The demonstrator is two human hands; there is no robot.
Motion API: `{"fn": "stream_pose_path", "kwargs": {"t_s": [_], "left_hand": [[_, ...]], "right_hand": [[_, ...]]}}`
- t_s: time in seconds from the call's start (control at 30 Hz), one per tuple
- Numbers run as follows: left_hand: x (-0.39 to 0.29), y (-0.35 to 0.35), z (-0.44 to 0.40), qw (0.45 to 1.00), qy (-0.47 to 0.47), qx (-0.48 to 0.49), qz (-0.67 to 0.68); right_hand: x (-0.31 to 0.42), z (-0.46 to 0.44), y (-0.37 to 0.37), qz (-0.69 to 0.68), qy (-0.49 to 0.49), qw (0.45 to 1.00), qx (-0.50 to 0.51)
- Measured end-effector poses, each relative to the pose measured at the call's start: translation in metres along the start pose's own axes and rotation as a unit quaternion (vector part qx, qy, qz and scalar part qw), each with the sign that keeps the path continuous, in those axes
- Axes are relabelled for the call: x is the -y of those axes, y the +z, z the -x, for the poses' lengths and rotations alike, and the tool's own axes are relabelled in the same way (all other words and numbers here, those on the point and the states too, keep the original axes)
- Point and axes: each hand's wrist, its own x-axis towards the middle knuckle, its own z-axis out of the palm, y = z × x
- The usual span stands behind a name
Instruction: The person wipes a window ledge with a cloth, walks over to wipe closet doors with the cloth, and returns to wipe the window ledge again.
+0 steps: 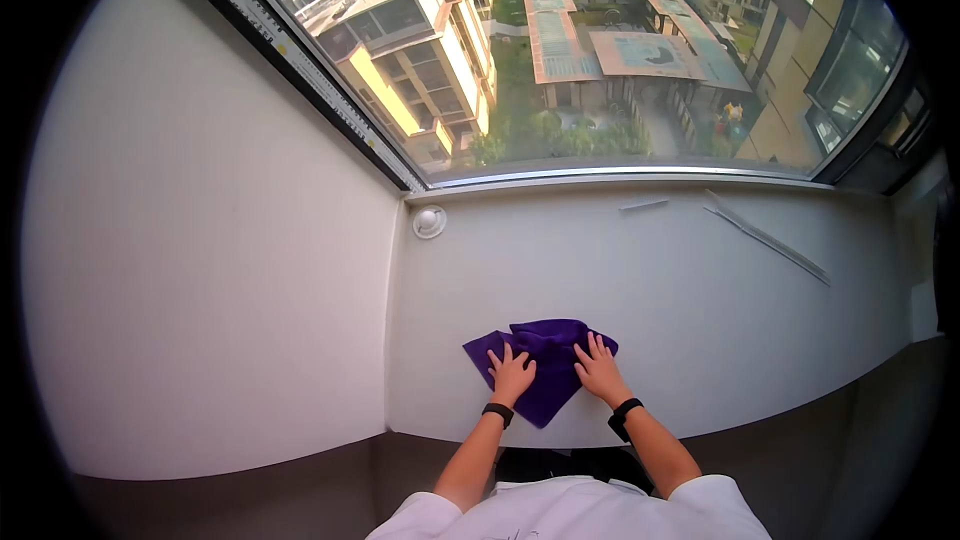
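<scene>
A purple cloth (548, 365) lies partly folded and rumpled on the white windowsill (700, 340), near its front edge. My left hand (512, 375) rests on the cloth's left part with its fingers spread. On the right part of the cloth lies my right hand (599, 370), its fingers also apart. Both palms face down, and neither hand grips the cloth. Each wrist wears a black band.
A small round white object (429, 222) sits in the sill's back left corner. Thin white strips (770, 240) and a short white piece (643, 205) lie near the window frame (620, 178). A white wall (220, 260) borders the left side.
</scene>
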Motion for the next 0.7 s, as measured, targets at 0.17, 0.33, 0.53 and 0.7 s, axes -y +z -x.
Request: {"fn": "stream_pose_path", "kwargs": {"t_s": [0.17,0.33,0.53,0.7], "left_hand": [[-0.028,0.053,0.056,0.992,0.104,0.061,-0.045],[-0.006,0.081,0.135,0.967,0.189,0.127,-0.109],[0.024,0.041,0.086,0.996,0.072,0.024,-0.036],[0.097,-0.025,0.044,0.997,-0.034,-0.053,-0.051]], "right_hand": [[0.002,0.104,0.017,0.012,-0.038,0.999,0.034],[-0.016,0.192,0.001,0.015,-0.001,0.996,0.086],[-0.006,0.148,0.015,0.0,0.034,0.998,0.052],[0.046,0.035,0.056,0.009,0.005,0.999,0.037]]}}
